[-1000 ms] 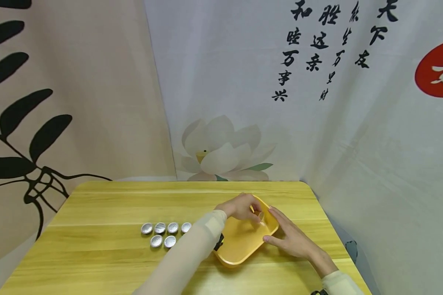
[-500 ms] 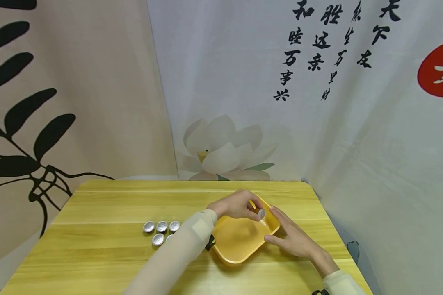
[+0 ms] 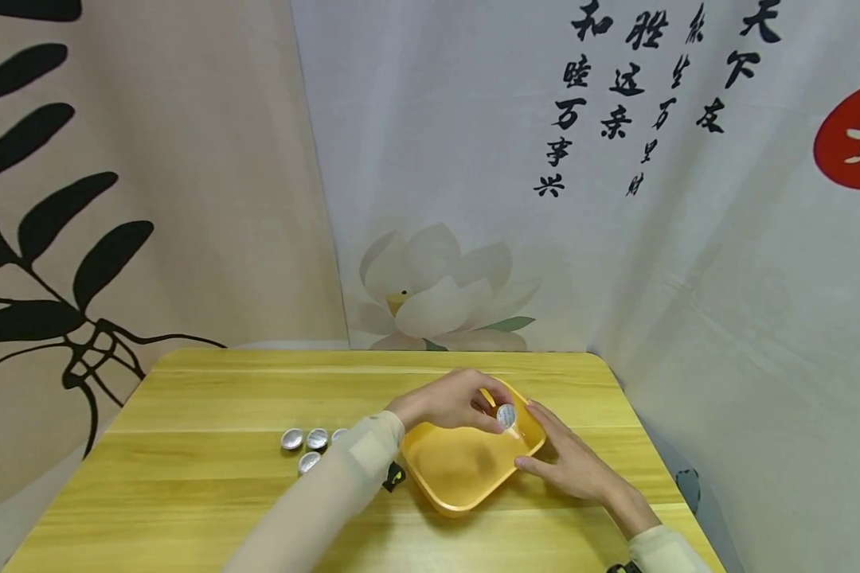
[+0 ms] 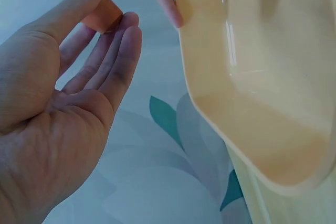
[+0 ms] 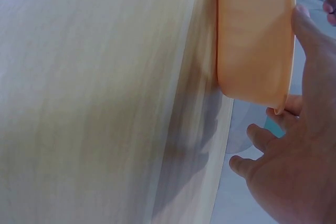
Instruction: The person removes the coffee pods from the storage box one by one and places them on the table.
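Note:
My left hand [image 3: 455, 400] pinches a small capsule [image 3: 506, 416] between thumb and fingertips, above the far right part of a yellow plastic basin [image 3: 455, 465]. The capsule's round silver foil lid faces me in the head view; its orange-brown side [image 4: 103, 15] shows in the left wrist view. My right hand [image 3: 573, 461] holds the basin's right corner, thumb on the near rim and fingers along the far side. In the right wrist view the fingertips sit at the basin's rim [image 5: 286, 80]. No other capsule is visible inside the basin.
Several silver-lidded capsules [image 3: 291, 439] stand in rows on the wooden table [image 3: 186, 477], left of the basin. My left sleeve [image 3: 330, 485] hides part of them. A printed cloth [image 3: 430, 159] hangs behind the table's far edge.
My left hand has risen slightly within the basin and shifted a little left, turning the capsule so its foil lid shows. The left forearm covers more of the rows. The right hand stays put.

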{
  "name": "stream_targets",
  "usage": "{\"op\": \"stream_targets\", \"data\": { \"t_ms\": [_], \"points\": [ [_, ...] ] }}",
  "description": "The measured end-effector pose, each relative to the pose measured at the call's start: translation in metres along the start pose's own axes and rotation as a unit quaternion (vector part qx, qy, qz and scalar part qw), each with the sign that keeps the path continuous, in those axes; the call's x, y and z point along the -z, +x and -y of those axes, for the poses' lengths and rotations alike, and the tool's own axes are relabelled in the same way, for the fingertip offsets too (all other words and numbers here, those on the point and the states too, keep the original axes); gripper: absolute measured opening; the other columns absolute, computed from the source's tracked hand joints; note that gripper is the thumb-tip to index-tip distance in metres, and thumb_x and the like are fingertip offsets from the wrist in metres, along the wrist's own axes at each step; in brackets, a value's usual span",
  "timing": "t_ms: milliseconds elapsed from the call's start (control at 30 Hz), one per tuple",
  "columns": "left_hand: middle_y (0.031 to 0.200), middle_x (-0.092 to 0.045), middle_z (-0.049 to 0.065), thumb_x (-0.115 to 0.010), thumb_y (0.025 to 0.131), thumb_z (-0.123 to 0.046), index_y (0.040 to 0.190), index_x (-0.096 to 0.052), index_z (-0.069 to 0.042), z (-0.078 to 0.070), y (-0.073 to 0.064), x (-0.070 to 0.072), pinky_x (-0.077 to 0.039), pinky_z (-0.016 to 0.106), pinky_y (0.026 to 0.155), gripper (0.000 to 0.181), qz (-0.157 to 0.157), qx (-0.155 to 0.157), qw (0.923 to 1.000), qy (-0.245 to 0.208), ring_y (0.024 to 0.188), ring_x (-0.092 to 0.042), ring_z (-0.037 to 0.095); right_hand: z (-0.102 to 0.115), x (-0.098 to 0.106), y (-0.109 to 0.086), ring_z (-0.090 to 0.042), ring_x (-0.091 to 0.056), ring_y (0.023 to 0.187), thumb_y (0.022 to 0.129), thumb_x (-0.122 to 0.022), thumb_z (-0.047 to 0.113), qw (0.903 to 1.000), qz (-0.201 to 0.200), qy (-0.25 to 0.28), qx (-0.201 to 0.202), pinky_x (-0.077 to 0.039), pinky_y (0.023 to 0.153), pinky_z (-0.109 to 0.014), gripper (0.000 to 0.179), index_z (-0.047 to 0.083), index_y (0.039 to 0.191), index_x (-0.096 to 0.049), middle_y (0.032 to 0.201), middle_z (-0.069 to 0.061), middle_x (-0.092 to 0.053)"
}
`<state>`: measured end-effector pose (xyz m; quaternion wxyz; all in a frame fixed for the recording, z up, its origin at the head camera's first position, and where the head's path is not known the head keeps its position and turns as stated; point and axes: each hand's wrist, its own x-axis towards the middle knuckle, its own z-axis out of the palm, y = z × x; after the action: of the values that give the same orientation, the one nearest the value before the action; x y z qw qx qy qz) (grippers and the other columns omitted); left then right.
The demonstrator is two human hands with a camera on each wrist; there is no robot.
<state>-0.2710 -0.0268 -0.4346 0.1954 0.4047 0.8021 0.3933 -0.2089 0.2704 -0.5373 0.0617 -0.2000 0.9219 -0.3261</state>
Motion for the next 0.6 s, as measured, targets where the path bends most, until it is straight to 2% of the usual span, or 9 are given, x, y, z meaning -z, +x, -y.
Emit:
{"op": "stream_targets", "data": {
  "t_ms": [233,600],
  "points": [
    [0.137,-0.079,0.002,-0.085,0.104,-0.019,0.140,-0.077,-0.013,0.001,-0.016,0.004,-0.062,0.017,0.102,0.038,-0.010,-0.015,0.9998,-0.011,0.113,-0.079,0.005,-0.001,-0.001,0.000,-0.050,-0.027,0.173,0.105,-0.075,0.061,1.0000,-0.001,-0.003,-0.003,-0.033,0.131,-0.081,0.103,0.015,0.181,-0.023,0.190,-0.015,-0.022],
    [0.142,-0.075,0.009,-0.084,0.104,-0.017,0.146,-0.073,-0.013,0.007,-0.046,0.011,-0.064,0.022,0.104,0.043,-0.042,-0.011,0.9975,-0.056,0.116,-0.081,0.012,-0.003,-0.001,-0.001,-0.049,-0.028,0.172,0.105,-0.075,0.061,1.0000,-0.005,-0.005,-0.003,-0.033,0.131,-0.081,0.102,0.017,0.181,-0.024,0.189,-0.014,-0.023]
  ]
}}
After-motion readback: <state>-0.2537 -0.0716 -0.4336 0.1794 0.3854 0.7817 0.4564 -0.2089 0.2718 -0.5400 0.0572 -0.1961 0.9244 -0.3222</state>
